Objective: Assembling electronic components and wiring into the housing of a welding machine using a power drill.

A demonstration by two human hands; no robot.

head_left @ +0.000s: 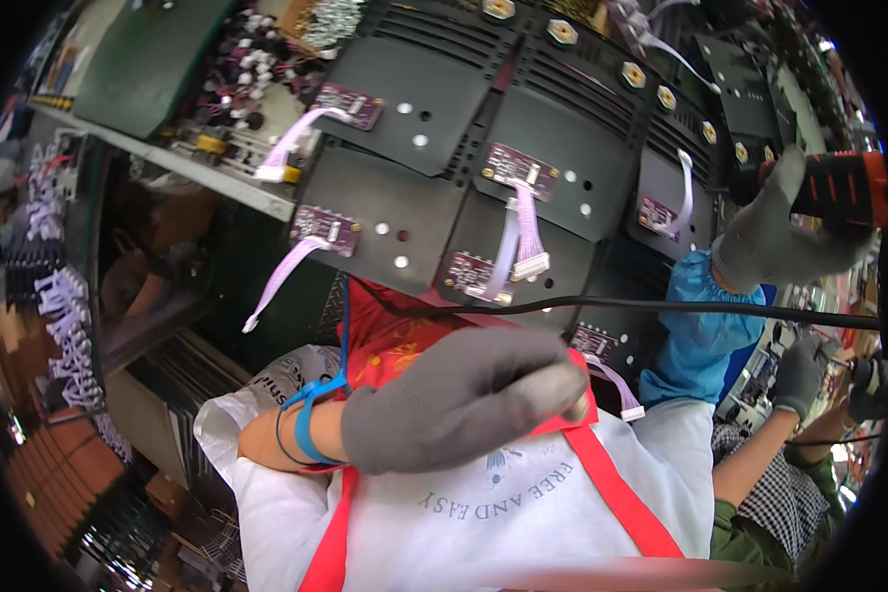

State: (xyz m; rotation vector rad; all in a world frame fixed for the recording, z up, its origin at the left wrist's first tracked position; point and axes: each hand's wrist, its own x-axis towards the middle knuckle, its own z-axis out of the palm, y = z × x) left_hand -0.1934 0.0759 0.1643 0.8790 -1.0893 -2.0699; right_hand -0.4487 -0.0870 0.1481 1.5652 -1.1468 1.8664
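In a grey knit glove, my left hand is held in front of my chest over a red apron, its fingers curled closed. Whatever is in those fingers is hidden. My right hand, also gloved, grips a black and orange-red power screwdriver at the right of the worktop. Ahead of me lie several black vented metal panels. Small purple circuit boards sit on them, with white-and-lilac ribbon cables trailing off. A blue sleeve cover is on my right forearm, a blue wrist strap on my left.
A black cord crosses between me and the panels. Loose small parts and a box of shiny screws lie at the far left, beside a dark green sheet. Another person's gloved hand shows at the right.
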